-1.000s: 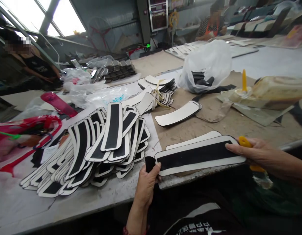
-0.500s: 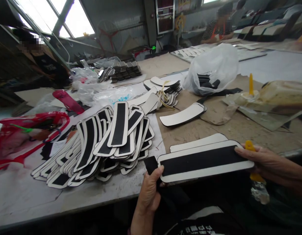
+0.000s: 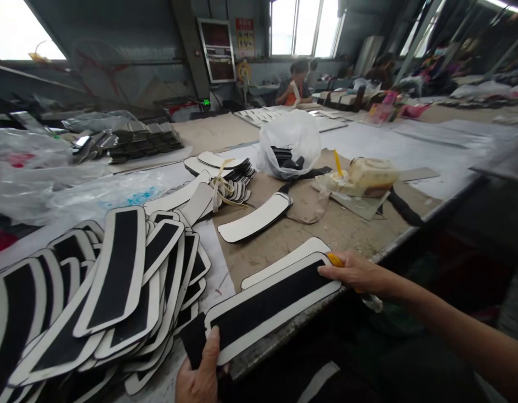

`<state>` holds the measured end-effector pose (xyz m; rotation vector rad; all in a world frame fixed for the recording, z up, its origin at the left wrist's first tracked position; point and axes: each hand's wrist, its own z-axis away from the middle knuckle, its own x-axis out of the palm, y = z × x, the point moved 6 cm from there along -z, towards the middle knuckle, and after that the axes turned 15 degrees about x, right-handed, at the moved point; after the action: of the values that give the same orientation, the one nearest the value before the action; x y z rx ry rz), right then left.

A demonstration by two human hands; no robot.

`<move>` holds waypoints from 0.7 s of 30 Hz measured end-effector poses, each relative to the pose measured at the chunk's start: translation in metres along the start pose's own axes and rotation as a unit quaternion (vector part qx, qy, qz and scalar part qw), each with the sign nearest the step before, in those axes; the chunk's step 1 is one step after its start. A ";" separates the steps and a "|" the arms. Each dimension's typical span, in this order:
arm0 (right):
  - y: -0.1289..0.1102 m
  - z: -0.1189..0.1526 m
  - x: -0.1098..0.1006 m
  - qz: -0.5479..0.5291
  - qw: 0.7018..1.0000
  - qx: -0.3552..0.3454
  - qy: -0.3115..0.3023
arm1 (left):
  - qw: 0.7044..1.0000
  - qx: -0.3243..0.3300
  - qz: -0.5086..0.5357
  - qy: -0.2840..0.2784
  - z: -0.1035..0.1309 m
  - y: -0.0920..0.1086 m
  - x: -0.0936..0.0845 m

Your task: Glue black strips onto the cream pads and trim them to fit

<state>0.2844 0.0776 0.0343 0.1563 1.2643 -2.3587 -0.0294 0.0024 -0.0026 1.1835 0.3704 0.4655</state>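
A long, slightly curved white piece with a black strip along its middle (image 3: 269,305) is stretched between my two hands at the table's front edge. My left hand (image 3: 200,366) grips its near left end, thumb on top, together with a loose black strip (image 3: 192,338). Thumb and fingers of my right hand (image 3: 353,271) pinch the far right end. The same hand also keeps a yellow-handled tool (image 3: 336,259), whose pale, blurred tip shows below. Just behind, a similar white piece (image 3: 296,254) lies on the table.
To the left is a large overlapping pile of black-and-white pieces (image 3: 116,268). Farther back are a tied bundle (image 3: 217,165), a curved white piece (image 3: 254,218), a plastic bag with black strips (image 3: 290,134) and a stained yellowish container (image 3: 372,173). Another person (image 3: 298,84) sits beyond.
My view has swung right, so the pile and bags sit farther left in the picture. Both hands still hold the same piece, which now tilts up more toward the right.
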 end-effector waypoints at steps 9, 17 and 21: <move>0.011 -0.006 0.006 -0.052 0.997 0.028 -0.045 | 0.998 -0.022 0.017 -0.049 0.001 -0.004 0.001; 0.015 -0.008 0.002 -0.062 0.997 0.055 -0.014 | 0.998 0.024 0.060 -0.025 0.005 0.009 0.007; 0.013 -0.006 0.003 -0.054 0.998 0.045 -0.008 | 0.997 0.030 0.065 -0.006 0.006 0.005 0.008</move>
<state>0.2865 0.0756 0.0201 0.1007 1.1863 -2.5049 -0.0203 0.0033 0.0040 1.2731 0.2998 0.5630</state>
